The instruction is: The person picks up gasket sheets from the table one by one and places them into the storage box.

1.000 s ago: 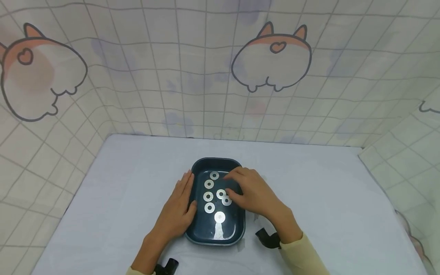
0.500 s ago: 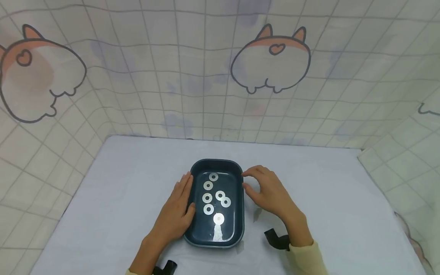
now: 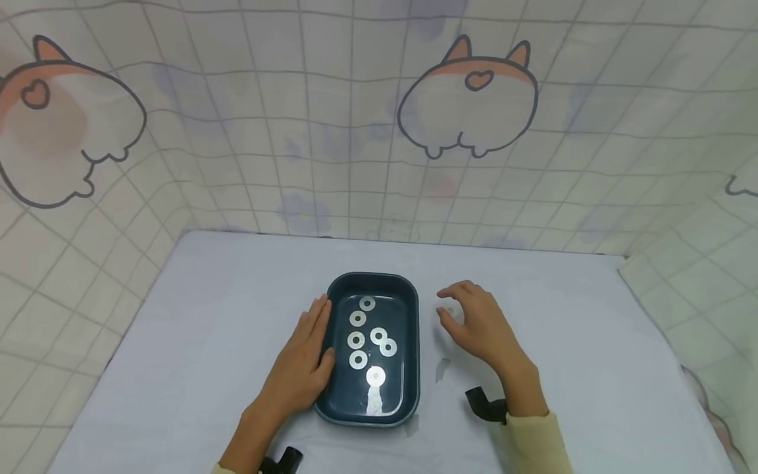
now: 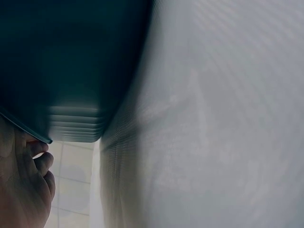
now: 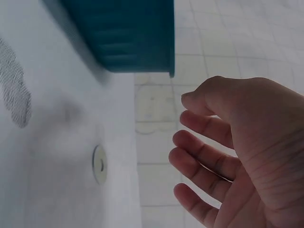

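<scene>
A dark blue rectangular tray (image 3: 355,408) stands on the white cloth in the head view. Inside it lie several flat silver washers (image 3: 358,359); two of them overlap right of the middle. My left hand (image 3: 299,362) rests along the tray's left side, its fingers straight against the rim and the thumb spread. To the right of the tray, my right hand (image 3: 482,326) hovers over the cloth with thumb and fingers bent and apart, holding nothing. A single washer (image 5: 99,164) lies on the cloth near those fingers, plain in the right wrist view and faint in the head view.
The white cloth (image 3: 237,283) covers the table around the tray. Small grey patches (image 3: 442,370) mark it right of the tray. Tile-patterned curtains with cartoon animals (image 3: 468,105) hang at the back and sides. A black wrist mount (image 3: 485,405) juts out by the right forearm.
My right hand has moved from over the tray, across its right rim, to above the cloth on the right. The left hand stays on the tray's side, and the washers in the tray keep their places.
</scene>
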Motion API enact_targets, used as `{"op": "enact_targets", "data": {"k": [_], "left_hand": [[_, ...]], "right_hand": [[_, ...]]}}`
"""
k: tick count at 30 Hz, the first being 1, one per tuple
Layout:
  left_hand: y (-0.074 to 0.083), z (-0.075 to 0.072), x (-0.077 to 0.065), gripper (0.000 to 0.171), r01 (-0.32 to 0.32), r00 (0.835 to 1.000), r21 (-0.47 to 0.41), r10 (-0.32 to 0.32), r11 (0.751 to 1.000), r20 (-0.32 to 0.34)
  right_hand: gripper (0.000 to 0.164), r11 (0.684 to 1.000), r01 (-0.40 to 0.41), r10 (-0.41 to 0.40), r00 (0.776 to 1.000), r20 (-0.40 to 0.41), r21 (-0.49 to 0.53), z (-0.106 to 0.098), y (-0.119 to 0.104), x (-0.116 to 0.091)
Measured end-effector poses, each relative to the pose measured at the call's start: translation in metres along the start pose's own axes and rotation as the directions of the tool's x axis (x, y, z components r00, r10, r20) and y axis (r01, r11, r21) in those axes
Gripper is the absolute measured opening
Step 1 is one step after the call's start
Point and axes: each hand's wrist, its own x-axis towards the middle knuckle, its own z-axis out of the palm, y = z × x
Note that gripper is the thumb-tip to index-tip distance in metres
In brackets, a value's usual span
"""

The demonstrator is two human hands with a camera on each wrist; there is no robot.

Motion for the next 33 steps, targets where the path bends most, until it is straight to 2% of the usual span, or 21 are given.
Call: {"op": "enact_targets", "data": {"k": [5, 13, 19, 27, 33], "left_hand": [[0.0, 0.0, -0.003, 0.081, 0.001, 1.0, 0.003, -0.001, 1.0, -0.002], [0.0, 0.001, -0.003, 0.082, -0.003, 1.0, 0.002, 0.003, 1.0, -0.018], [0.001, -0.001, -0.002, 0.084, 0.004, 1.0, -0.002, -0.004, 1.0, -0.002], [0.002, -0.001, 0.001, 0.082, -0.01, 1.0, 0.009, 0.01, 1.0, -0.02], [0.002, -0.002, 0.002, 0.082, -0.004, 1.0, 0.002, 0.004, 1.0, -0.006]], "right_hand": [[0.028, 0.999, -0.027, 0.027, 1.0, 0.013, -0.018, 0.006, 0.008, -0.001], [0.027, 1.0, -0.023, 0.023, 1.0, 0.015, -0.012, 0.013, 0.019, 0.002], [0.025, 0.999, -0.037, 0.037, 0.999, 0.01, -0.026, 0.02, 0.026, 0.005], [0.03, 0.994, -0.089, 0.092, 0.995, 0.04, -0.069, 0.03, 0.035, 0.005], [0.028, 0.991, -0.107, 0.112, 0.992, 0.057, -0.079, 0.031, 0.037, 0.004]]}}
